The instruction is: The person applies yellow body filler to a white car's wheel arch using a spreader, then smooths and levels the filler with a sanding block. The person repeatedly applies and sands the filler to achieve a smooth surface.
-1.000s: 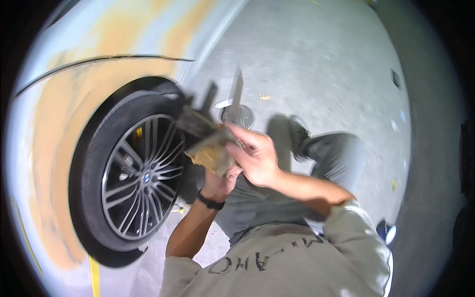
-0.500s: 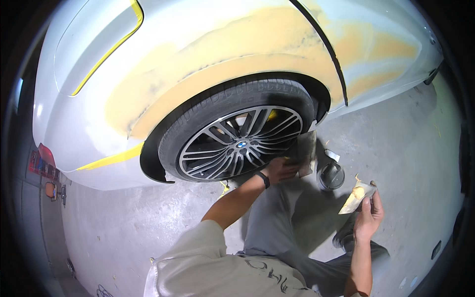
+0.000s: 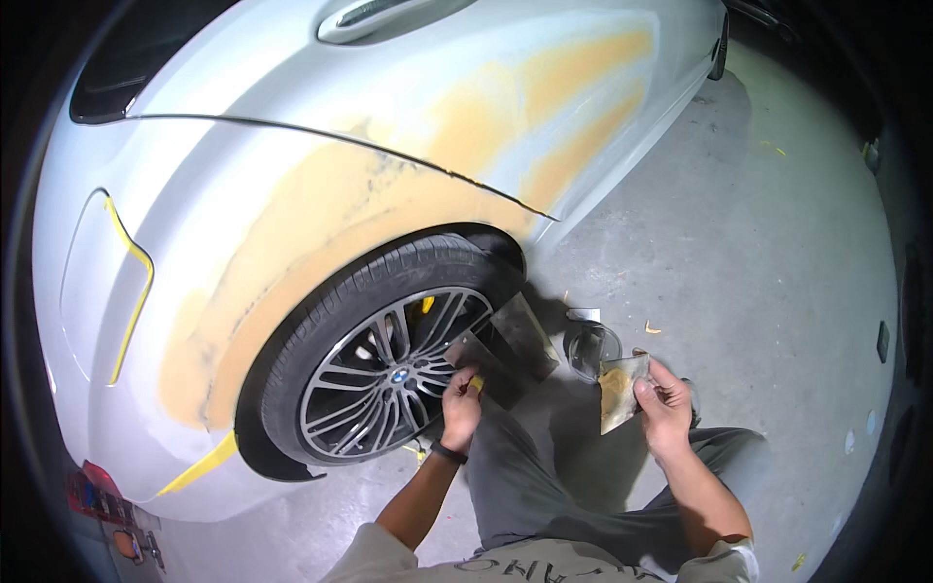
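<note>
In front of the wheel, my left hand (image 3: 462, 408) grips a thin, dark, flat scraper (image 3: 496, 377), with something small and yellow at the fingers. My right hand (image 3: 666, 403) pinches a thin metal spreader (image 3: 622, 394) between thumb and fingers; yellowish filler coats part of its face. The hands are apart, on either side of my knees. Between them and beyond, a grey, smeared flat plate (image 3: 528, 335) stands close to the tyre. A round dark tin (image 3: 589, 352) is just beyond the right hand's spreader, which partly overlaps it.
A white car body (image 3: 194, 282) with yellow-orange filler patches (image 3: 340, 209) fills the left and far side. Its wheel (image 3: 398, 374) is near my left hand. Yellow tape (image 3: 199, 464) marks the lower panel. Concrete floor (image 3: 758, 262) lies to the right, with a filler scrap (image 3: 652, 328).
My view has swung to the right along the car. The left hand has come up from beside the plate with the dark scraper showing. The filler on the right spreader looks flatter.
</note>
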The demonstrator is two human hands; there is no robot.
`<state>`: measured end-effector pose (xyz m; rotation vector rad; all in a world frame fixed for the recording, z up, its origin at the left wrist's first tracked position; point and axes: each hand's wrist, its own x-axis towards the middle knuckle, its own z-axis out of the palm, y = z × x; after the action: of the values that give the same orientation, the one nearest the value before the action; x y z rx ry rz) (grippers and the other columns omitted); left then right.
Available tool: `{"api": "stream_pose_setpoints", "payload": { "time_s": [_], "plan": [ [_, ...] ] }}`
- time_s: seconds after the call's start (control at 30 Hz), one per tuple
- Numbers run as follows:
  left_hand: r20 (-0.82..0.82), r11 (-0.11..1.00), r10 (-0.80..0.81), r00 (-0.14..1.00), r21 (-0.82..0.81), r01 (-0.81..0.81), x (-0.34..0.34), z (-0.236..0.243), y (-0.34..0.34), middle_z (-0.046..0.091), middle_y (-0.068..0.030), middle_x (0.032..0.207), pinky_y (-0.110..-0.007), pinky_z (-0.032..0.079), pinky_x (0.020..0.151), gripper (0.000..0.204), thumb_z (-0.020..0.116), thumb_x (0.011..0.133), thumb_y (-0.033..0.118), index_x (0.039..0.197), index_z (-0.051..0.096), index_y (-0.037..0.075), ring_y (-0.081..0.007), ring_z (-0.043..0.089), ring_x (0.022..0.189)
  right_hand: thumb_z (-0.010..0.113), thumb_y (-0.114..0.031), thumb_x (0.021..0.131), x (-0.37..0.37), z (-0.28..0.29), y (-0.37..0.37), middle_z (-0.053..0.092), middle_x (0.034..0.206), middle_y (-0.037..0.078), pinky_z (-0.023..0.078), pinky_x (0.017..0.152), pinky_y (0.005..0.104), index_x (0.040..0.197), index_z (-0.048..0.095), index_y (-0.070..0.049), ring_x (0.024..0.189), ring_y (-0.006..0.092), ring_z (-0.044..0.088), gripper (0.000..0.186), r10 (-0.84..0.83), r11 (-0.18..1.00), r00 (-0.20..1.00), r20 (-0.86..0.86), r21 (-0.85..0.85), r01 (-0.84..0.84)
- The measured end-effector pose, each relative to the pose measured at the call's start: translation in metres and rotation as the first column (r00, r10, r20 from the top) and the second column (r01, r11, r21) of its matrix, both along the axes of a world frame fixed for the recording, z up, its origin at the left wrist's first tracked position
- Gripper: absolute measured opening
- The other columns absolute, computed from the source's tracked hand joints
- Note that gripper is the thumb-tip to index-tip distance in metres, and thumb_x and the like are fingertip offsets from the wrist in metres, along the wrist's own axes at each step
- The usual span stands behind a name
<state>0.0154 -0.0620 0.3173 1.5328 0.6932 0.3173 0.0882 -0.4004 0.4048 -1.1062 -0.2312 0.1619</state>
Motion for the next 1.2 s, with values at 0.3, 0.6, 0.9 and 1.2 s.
{"api": "stream_pose_setpoints", "payload": {
  "time_s": [0.3,0.6,0.9,1.2],
  "plan": [
    [0.890,0.977,0.016,0.456,0.084,-0.198,0.088,0.426,0.084,0.067,-0.0159,0.133,-0.037,0.051,0.108,0.032,0.053,0.110,0.007,0.136,0.058,-0.011,-0.0242,0.065,0.123,0.059,0.006,0.103,0.009,0.027,0.014,0.073,0.123,0.001,0.052,0.092,0.0244,0.148,0.059,0.002,0.107,0.0059,0.064,0.045,0.168,0.978,0.986,0.020,-0.131,-0.164],
    [0.782,0.955,0.191,0.593,-0.007,-0.297,0.148,0.467,0.081,0.069,-0.0183,0.110,-0.034,0.062,0.084,0.024,0.063,0.100,0.005,0.115,0.060,-0.014,-0.0254,0.071,0.092,0.063,-0.002,0.104,0.015,0.038,0.020,0.076,0.121,0.009,0.058,0.092,0.0301,0.142,0.064,0.002,0.108,0.0112,0.068,0.039,0.159,0.959,0.987,0.023,-0.241,-0.149],
    [0.600,0.187,-0.059,0.797,0.791,-0.582,0.081,0.420,-0.042,0.059,-0.0154,0.125,-0.035,0.051,0.094,0.028,0.045,0.105,0.001,0.122,0.059,-0.015,-0.0232,0.061,0.105,0.069,-0.008,0.099,0.003,0.002,0.037,0.078,0.119,0.014,0.057,0.092,0.0320,0.136,0.069,0.002,0.104,0.0156,0.070,0.038,0.169,0.941,0.985,-0.038,-0.290,-0.173],
    [0.387,0.313,-0.915,0.111,0.857,-0.410,0.075,0.406,-0.247,0.035,-0.0244,0.160,-0.043,0.029,0.124,0.084,0.064,0.086,0.013,0.165,0.036,0.004,-0.0351,0.034,0.148,0.078,-0.023,0.097,0.013,-0.056,0.067,0.080,0.114,0.016,0.056,0.093,0.0347,0.138,0.072,-0.008,0.100,0.0209,0.074,0.044,0.022,0.719,0.999,-0.049,-0.694,-0.050]
  ]
}}
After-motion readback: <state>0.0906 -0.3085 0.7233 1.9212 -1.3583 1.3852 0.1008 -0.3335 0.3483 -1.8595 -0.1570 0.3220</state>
